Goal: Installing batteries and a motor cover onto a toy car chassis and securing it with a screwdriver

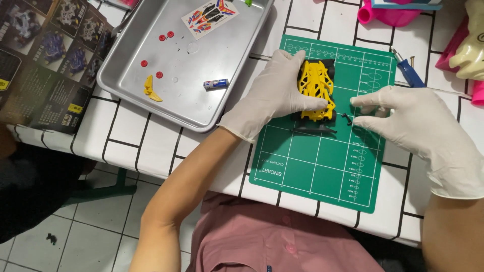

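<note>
Now your gloved left hand [275, 95] grips the yellow toy car chassis [316, 89] on the green cutting mat [312, 161], while your right hand's [408, 126] fingertips pinch beside a small black part [347, 118].

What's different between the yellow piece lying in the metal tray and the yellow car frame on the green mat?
The yellow piece in the metal tray is small, solid and wedge-like; the yellow car frame is far larger and an open lattice. The piece lies loose with no hand near; the frame is held by the gloved left hand on the green mat, with the right hand close beside it. Both are the same bright yellow plastic.
</note>
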